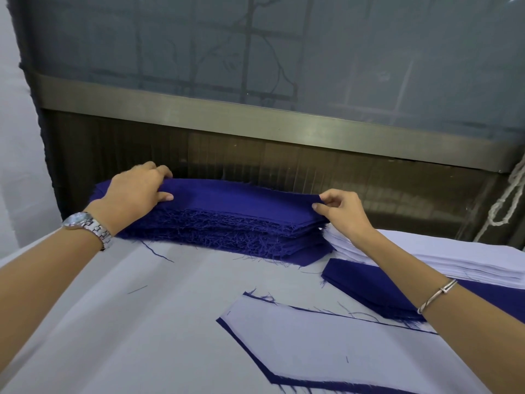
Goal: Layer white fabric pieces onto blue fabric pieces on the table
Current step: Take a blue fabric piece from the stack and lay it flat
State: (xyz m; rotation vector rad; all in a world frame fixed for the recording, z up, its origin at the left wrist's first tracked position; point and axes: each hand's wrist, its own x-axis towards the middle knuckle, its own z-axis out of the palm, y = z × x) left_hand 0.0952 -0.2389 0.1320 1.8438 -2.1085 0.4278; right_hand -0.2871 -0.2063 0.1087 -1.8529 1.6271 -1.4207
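One blue fabric piece [241,197], the top layer of a thick blue stack [227,234], is held at both ends. The left hand [136,191] grips its left end, fingers curled over the far edge and thumb pressed on the near side. The right hand [341,209] pinches its right end between thumb and fingertips. The stack has frayed, thready edges and lies at the far side of the table [127,308], against a dark wall panel.

Just to the right of the stack, touching it, is a stack of white fabric pieces [440,260], which partly overlaps a smaller pile of blue pieces [369,291] nearer the person. In front of these, a white piece [326,345] lies flat on a blue piece [284,381], so that only a thin blue border shows round it. Loose blue threads are scattered over the pale cloth covering the table.

A metal watch [91,226] is on the left wrist and a thin bangle [437,294] on the right forearm. Behind the table runs a metal rail [255,112] with frosted panes above, and a knotted white cord [505,203] hangs at the right edge.
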